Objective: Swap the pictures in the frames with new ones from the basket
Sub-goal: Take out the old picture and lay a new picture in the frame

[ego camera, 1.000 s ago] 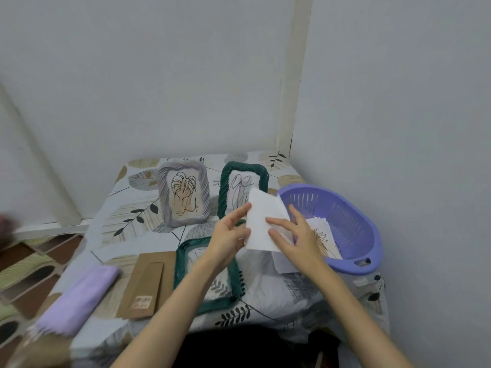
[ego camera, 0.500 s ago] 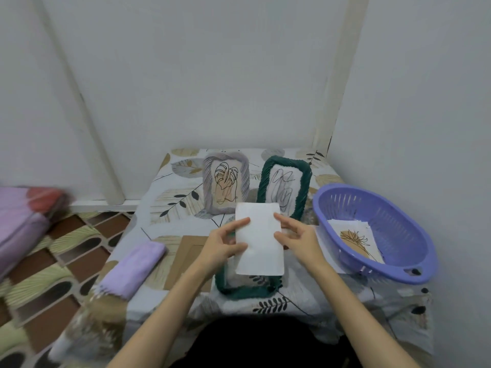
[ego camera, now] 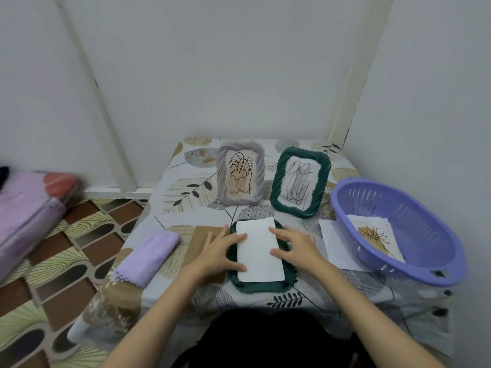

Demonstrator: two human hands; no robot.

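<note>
Head view: white picture (ego camera: 259, 251) lies face-down in the flat green frame (ego camera: 261, 286), between both sets of fingertips. Risk: uneven pressure could skew it or buckle a corner. Left hand (ego camera: 218, 252) and right hand (ego camera: 297, 245) have fingers spread and straight, pressing the picture's edges, gripping nothing.

White sheet (ego camera: 259, 251) face-down, picture side hidden; covers opening of flat green frame (ego camera: 261, 286).

3 frames (ego camera: 240, 175) (ego camera: 300, 181) (ego camera: 261, 284), 1 basket (ego camera: 435, 272), 1 purple cloth (ego camera: 148, 254), 2 hands (ego camera: 219, 252) (ego camera: 299, 247).
</note>
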